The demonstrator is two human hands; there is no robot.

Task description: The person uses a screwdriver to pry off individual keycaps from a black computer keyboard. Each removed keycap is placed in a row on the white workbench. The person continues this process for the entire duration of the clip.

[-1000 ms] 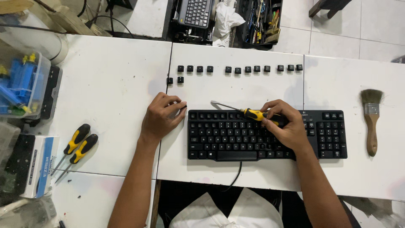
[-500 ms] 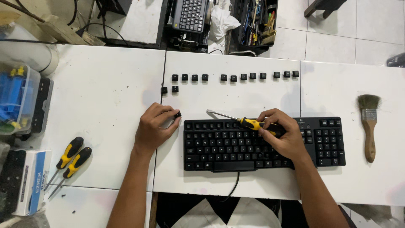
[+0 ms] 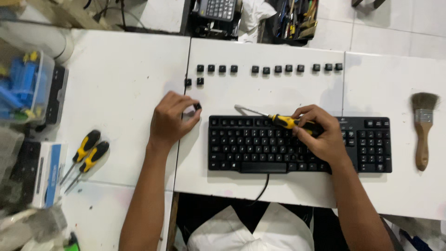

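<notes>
Left hand (image 3: 171, 122) has lifted off the keyboard (image 3: 297, 144) edge, now pinching a loose black keycap (image 3: 197, 106) just left of it. Right hand (image 3: 320, 135) grips the yellow-handled screwdriver (image 3: 274, 118), tip over the top row. Set the cap in line with the keycap row (image 3: 267, 69) above the hands; pry shallow, level.

Small black keycap (image 3: 197, 106): pinched in the fingertips of the left hand (image 3: 172, 122); its underside is hidden.
Yellow-and-black screwdriver (image 3: 278, 120): the rear of the handle is buried in the right hand (image 3: 320, 135).
Black computer keyboard (image 3: 260, 146): the keys under the right hand are covered; legends too small to tell.
Clear plastic box of blue parts (image 3: 21, 86): at the worktop's left edge, cut off and blurred.
Grey keypad device (image 3: 216, 9): beyond the far edge, cut off at the top.
</notes>
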